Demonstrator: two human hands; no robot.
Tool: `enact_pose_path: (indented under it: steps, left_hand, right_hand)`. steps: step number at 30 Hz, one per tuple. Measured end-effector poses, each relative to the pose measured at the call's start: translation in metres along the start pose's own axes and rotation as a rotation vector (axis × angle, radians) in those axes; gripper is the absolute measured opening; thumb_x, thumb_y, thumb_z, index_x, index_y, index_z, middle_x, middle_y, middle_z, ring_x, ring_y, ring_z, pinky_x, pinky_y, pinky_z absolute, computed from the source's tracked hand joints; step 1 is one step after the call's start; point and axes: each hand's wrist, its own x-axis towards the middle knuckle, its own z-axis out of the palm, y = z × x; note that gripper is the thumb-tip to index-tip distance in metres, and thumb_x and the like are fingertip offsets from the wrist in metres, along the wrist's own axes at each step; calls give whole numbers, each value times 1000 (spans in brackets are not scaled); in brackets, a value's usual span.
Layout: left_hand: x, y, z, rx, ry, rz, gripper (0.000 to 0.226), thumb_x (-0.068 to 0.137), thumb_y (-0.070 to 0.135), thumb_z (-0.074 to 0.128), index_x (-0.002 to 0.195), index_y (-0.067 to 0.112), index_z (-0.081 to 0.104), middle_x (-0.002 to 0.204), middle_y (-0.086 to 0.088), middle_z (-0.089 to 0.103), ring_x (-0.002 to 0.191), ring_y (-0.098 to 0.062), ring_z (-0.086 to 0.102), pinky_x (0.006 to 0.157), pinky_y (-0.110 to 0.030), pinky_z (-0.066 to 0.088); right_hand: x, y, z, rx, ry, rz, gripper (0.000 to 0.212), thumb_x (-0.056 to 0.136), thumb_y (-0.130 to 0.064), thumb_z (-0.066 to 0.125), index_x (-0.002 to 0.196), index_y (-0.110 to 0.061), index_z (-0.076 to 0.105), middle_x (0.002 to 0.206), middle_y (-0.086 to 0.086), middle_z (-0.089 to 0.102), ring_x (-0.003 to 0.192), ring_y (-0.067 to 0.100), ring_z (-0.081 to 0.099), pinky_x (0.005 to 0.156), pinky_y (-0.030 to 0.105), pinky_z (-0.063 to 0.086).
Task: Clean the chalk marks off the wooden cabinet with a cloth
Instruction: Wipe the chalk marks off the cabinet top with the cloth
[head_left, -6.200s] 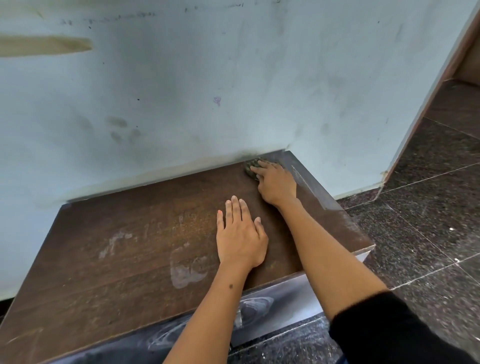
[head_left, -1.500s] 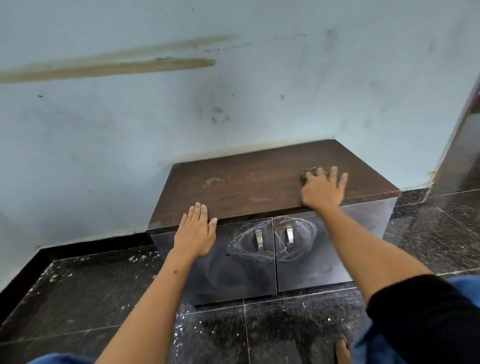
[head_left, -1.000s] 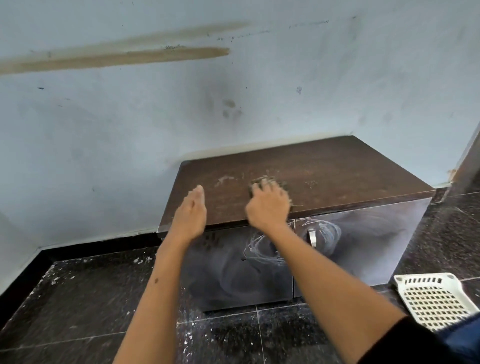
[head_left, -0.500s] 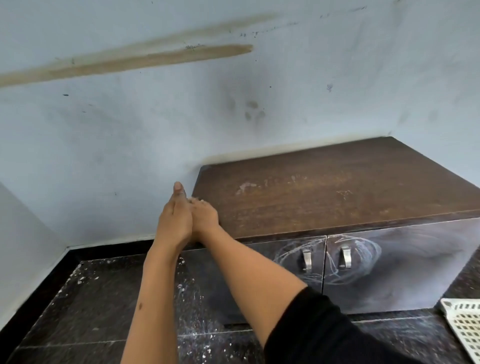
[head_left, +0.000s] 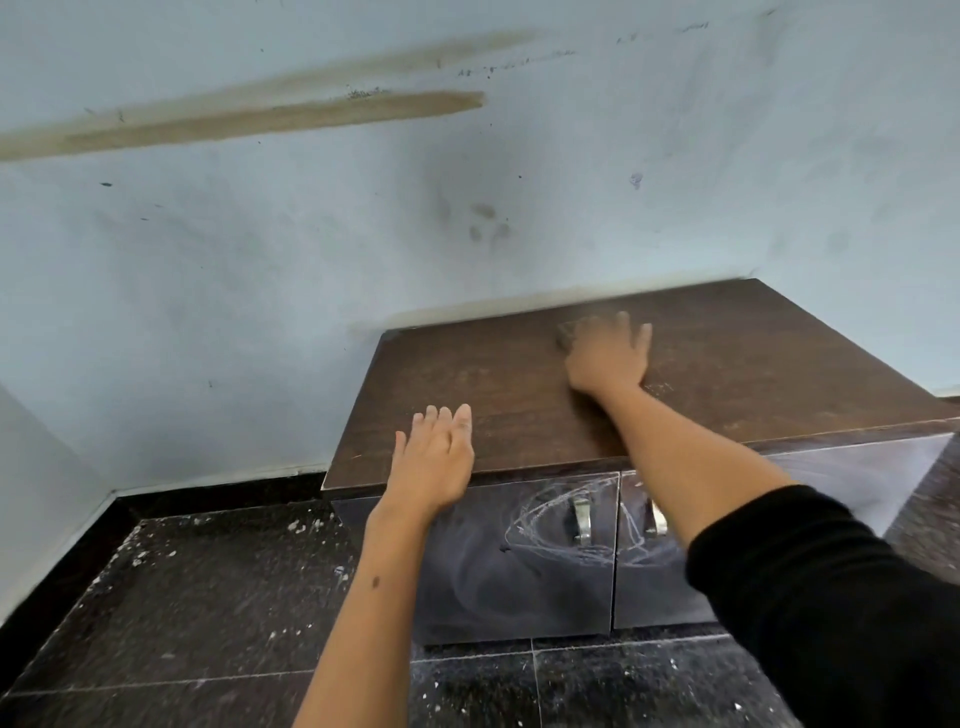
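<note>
— That cabinet (head_left: 519, 400) top is dark brown woodgrain, isn't it?
— Yes, with white chalk scribbles (head_left: 558, 525) looping over its glossy dark doors. Pale blue wall (head_left: 260, 234), streaked brown; black speckled floor (head_left: 208, 597).

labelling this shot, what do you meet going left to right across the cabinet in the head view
left hand near the front edge of the cabinet top → chalk scribble on the left door → right hand pressing the cloth → right door handle
</note>
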Motion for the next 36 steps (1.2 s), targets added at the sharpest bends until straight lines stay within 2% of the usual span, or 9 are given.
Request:
enact_pose_path:
  steps: [4, 7, 11, 14, 19, 24, 27, 30, 36]
  left_hand:
    - [-7, -5, 13, 137, 3, -2, 58, 102, 40, 7, 152, 9, 10, 160, -7, 0, 147, -21, -4, 117, -39, -5]
    - [-16, -10, 7, 41, 24, 10, 57, 103, 40, 10, 151, 9, 14, 160, -8, 5, 147, -20, -1, 117, -38, -3]
    - [-30, -20, -12, -52, 52, -19, 58, 102, 41, 9, 151, 12, 16, 159, -7, 9, 147, -19, 1, 118, -37, -2]
    - [-39, -27, -25, -113, 58, -18, 56, 103, 41, 10, 151, 12, 16, 159, -6, 10, 147, -18, 2, 119, -37, -1]
    - [-42, -37, -40, -231, 96, -30, 59, 101, 46, 9, 151, 16, 18, 159, -5, 12, 147, -19, 6, 120, -40, 4]
    - [-39, -47, -43, -345, 165, -54, 63, 100, 51, 12, 150, 15, 23, 158, -6, 18, 146, -21, 12, 119, -38, 8]
    - [-30, -51, -42, -388, 222, -48, 62, 101, 48, 11, 148, 13, 30, 154, -9, 28, 144, -23, 21, 118, -36, 14]
    - [-19, -49, -42, -532, 267, -51, 63, 100, 49, 11, 146, 14, 34, 152, -8, 34, 141, -22, 28, 118, -38, 19]
    - [10, -49, -46, -625, 275, -49, 63, 100, 51, 8, 149, 18, 28, 155, -2, 28, 144, -17, 22, 120, -37, 13]
  right_hand:
    - [-6, 70, -20, -58, 30, 152, 51, 91, -22, 36, 142, -19, 38, 154, -3, 26, 146, 29, 3, 110, 60, -9]
    - [-15, 125, -38, -91, 35, 286, 53, 89, -20, 36, 141, -17, 38, 154, -1, 27, 145, 30, 4, 110, 59, -7]
    - [-35, 164, -50, -78, 84, 455, 49, 89, -21, 38, 136, -9, 44, 149, 9, 33, 140, 32, 18, 114, 50, 12]
    - [-57, 134, -47, -35, 98, 494, 48, 90, -23, 38, 135, -9, 45, 149, 12, 32, 137, 34, 24, 109, 43, 22]
    - [-97, 20, -18, 19, 98, 133, 44, 88, -28, 39, 131, -23, 49, 147, 7, 36, 135, 30, 28, 108, 44, 25]
    - [-151, -112, 14, 154, 57, -270, 42, 89, -28, 41, 131, -27, 50, 147, 2, 37, 135, 26, 29, 107, 42, 25]
    - [-165, -165, 22, 230, -41, -459, 42, 99, -33, 35, 140, -26, 40, 153, -1, 29, 142, 25, 20, 112, 41, 20]
    - [-152, -183, 20, 209, -157, -529, 49, 102, -32, 28, 149, -18, 21, 156, -2, 22, 145, 21, 12, 116, 38, 15]
    - [-101, -205, 29, 224, -191, -537, 46, 103, -29, 29, 146, -16, 29, 155, 0, 25, 145, 21, 14, 116, 38, 16]
